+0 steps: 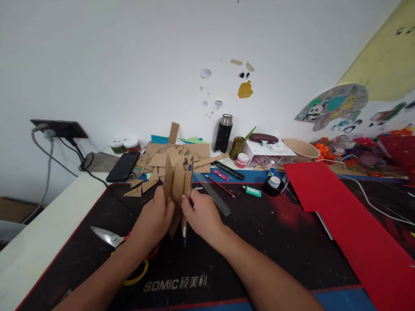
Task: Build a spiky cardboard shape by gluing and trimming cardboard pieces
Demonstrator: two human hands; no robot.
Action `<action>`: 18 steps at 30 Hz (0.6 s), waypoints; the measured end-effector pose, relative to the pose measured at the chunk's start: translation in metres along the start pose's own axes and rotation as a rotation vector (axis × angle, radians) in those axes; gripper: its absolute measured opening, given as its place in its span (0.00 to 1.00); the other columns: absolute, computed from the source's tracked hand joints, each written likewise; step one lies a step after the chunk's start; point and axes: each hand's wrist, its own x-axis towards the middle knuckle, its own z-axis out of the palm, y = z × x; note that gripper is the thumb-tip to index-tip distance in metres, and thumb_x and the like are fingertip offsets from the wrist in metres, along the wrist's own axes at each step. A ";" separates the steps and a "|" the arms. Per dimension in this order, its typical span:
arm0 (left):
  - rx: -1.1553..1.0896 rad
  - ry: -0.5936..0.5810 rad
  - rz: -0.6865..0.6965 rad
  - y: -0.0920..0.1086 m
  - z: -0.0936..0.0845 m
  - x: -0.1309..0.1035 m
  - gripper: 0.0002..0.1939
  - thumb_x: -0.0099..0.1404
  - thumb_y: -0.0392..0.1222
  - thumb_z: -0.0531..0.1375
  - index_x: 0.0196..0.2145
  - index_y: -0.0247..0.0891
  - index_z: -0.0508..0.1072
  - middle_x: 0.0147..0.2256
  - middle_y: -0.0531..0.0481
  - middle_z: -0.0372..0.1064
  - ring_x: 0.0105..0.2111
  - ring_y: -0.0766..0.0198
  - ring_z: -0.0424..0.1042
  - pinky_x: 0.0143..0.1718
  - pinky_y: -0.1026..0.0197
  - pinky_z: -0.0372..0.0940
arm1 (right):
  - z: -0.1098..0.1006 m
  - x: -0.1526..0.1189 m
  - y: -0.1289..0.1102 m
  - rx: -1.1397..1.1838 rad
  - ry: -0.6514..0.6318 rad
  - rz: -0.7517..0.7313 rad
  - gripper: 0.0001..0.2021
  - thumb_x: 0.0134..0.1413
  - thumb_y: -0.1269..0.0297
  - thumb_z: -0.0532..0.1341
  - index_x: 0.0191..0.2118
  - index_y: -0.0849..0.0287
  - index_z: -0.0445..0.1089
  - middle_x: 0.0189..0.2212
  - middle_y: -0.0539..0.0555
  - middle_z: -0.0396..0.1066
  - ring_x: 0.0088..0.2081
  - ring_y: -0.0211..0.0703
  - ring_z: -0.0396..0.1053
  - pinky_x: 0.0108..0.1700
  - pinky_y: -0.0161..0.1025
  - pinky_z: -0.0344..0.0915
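Between my two hands a folded cardboard piece (178,181) with pointed ends stands upright above the dark desk mat (256,246). My left hand (158,211) is closed on its left side. On its right side my right hand (201,212) pinches the cardboard with thumb and fingers. Points stick up above the hands and others hang down below them. Beneath my left forearm lies a pair of scissors (108,236), its red and yellow handles partly hidden. Behind the held piece is a heap of cardboard scraps (158,160).
A clear ruler (218,198), a red pencil (220,186), a utility knife (229,170) and an eraser (252,191) lie right of my hands. A phone (123,166) is back left. Red card (350,229) covers the right side. A black flask (224,133) stands against the wall.
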 end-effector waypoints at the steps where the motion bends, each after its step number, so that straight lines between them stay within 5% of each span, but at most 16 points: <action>1: 0.021 -0.019 -0.008 0.002 0.001 -0.001 0.02 0.70 0.41 0.47 0.40 0.45 0.57 0.27 0.43 0.74 0.29 0.44 0.79 0.27 0.54 0.62 | -0.001 0.000 -0.002 -0.028 -0.010 0.010 0.11 0.72 0.63 0.59 0.35 0.60 0.73 0.29 0.56 0.77 0.30 0.43 0.71 0.32 0.39 0.50; 7: 0.168 -0.077 -0.033 0.013 0.003 -0.002 0.19 0.73 0.34 0.48 0.59 0.24 0.60 0.36 0.31 0.80 0.35 0.44 0.84 0.32 0.53 0.70 | -0.007 -0.001 -0.011 -0.124 -0.067 0.057 0.11 0.74 0.64 0.58 0.41 0.63 0.76 0.36 0.63 0.82 0.37 0.49 0.79 0.34 0.41 0.54; 11: 0.242 -0.107 -0.023 0.017 0.004 0.000 0.25 0.70 0.30 0.51 0.64 0.23 0.59 0.42 0.28 0.81 0.39 0.43 0.85 0.39 0.52 0.74 | -0.009 -0.003 -0.015 -0.118 -0.080 0.077 0.12 0.74 0.64 0.58 0.43 0.64 0.77 0.38 0.64 0.83 0.39 0.52 0.80 0.35 0.41 0.57; 18: 0.207 -0.180 -0.093 0.030 0.001 0.001 0.25 0.76 0.34 0.47 0.66 0.19 0.55 0.39 0.28 0.82 0.39 0.41 0.86 0.35 0.52 0.74 | -0.014 -0.002 -0.017 -0.114 -0.104 0.107 0.13 0.74 0.64 0.57 0.45 0.65 0.77 0.40 0.66 0.83 0.42 0.55 0.81 0.38 0.42 0.62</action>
